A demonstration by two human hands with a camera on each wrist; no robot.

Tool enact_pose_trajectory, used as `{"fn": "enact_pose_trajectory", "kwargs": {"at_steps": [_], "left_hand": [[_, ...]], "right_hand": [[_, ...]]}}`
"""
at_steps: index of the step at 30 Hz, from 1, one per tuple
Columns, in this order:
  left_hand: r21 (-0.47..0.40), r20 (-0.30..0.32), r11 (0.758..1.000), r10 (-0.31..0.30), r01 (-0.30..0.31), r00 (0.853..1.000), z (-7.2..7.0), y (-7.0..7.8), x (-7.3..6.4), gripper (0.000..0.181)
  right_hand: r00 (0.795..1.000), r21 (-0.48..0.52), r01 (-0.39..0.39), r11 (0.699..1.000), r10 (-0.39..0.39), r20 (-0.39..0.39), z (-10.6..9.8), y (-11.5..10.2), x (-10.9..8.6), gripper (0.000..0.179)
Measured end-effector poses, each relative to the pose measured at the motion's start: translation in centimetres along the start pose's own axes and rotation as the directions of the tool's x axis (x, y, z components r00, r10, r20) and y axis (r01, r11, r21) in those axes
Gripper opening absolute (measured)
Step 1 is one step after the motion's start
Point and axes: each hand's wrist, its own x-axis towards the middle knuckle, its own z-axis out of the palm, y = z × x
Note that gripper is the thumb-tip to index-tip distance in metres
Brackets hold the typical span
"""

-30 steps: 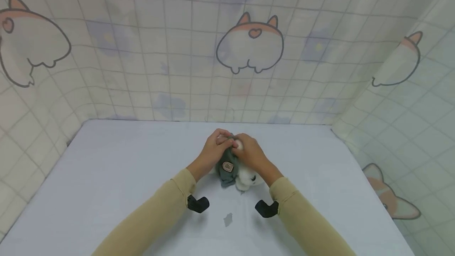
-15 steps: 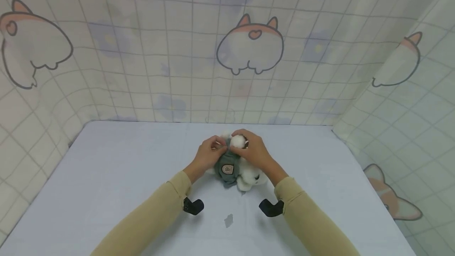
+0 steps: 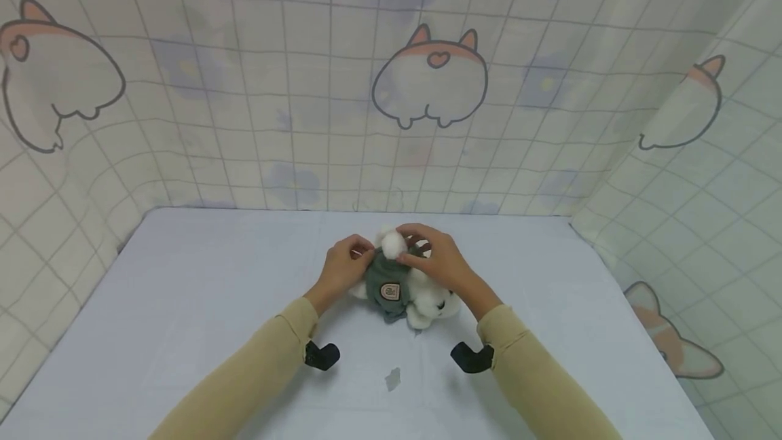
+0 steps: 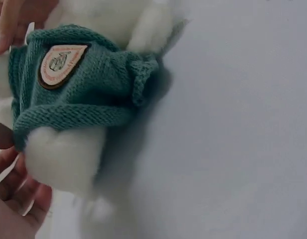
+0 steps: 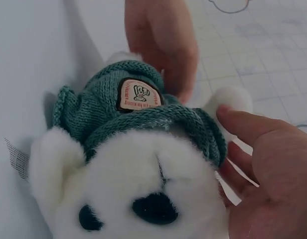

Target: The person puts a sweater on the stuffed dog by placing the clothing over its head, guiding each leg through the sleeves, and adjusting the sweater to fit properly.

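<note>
From the head view, holding a white plush toy on the white table, right between left hand and right hand. Pinching the side of a green knit top between left thumb and fingertips; curling right thumb and fingers around a raised white paw, just beside that pinch. Apparently settling the top on the toy's body at this step, and probably calling next for easing the knit straight with the left pinch while steadying the paw on the right.

From the left wrist view, gripping at the rolled hem beside a white leg. Finding a pale, dark-edged patch beyond the left grip, on the front of the top; making out a small drawing ringed by reddish lettering, but reading no word. Seeing a near sleeve across the top from the grip, without any visible paw at its cuff, so likely needing a check.

From the right wrist view, resting right thumb on the paw and bending the other fingers underneath, perhaps touching the knit too, though too shadowed for telling. Noticing a tag across the toy's head from the right grip, bearing print too fine for reading.
</note>
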Motion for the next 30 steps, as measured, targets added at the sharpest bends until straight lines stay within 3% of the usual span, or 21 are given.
{"fn": "enact_pose_trajectory", "kwargs": {"at_steps": [4,6,11,16,22,27,30], "left_hand": [[-0.023,-0.059,0.995,0.097,-0.098,0.994,-0.2,1.0,0.1,0.014],[-0.042,-0.058,0.987,0.151,-0.153,0.987,-0.3,1.8,0.1,0.017],[-0.024,0.016,0.960,0.280,-0.279,0.960,-0.6,3.6,0.1,0.021],[0.042,0.109,0.932,0.355,-0.361,0.929,-0.7,5.1,0.6,0.025],[0.145,0.282,0.915,0.325,-0.375,0.903,-0.5,6.4,1.3,0.028],[0.216,0.431,0.894,0.274,-0.393,0.860,-0.4,6.9,1.6,0.032],[0.254,0.484,0.878,0.248,-0.406,0.839,-0.4,7.2,1.4,0.032]], "right_hand": [[0.999,-0.050,-0.046,0.998,0.045,-0.020,-0.2,0.3,-0.2,0.043],[0.997,-0.065,-0.072,0.995,0.070,-0.028,-0.4,0.3,-0.3,0.044],[0.990,-0.089,-0.135,0.987,0.132,-0.044,-1.0,0.5,-1.1,0.045],[0.982,-0.091,-0.188,0.978,0.184,-0.050,-1.7,1.4,-2.2,0.046],[0.972,-0.067,-0.234,0.970,0.231,-0.041,-2.2,2.9,-3.6,0.054],[0.953,-0.020,-0.304,0.952,0.304,-0.014,-2.2,3.8,-4.8,0.061],[0.939,-0.004,-0.343,0.939,0.343,0.002,-1.9,4.5,-5.4,0.064]]}}
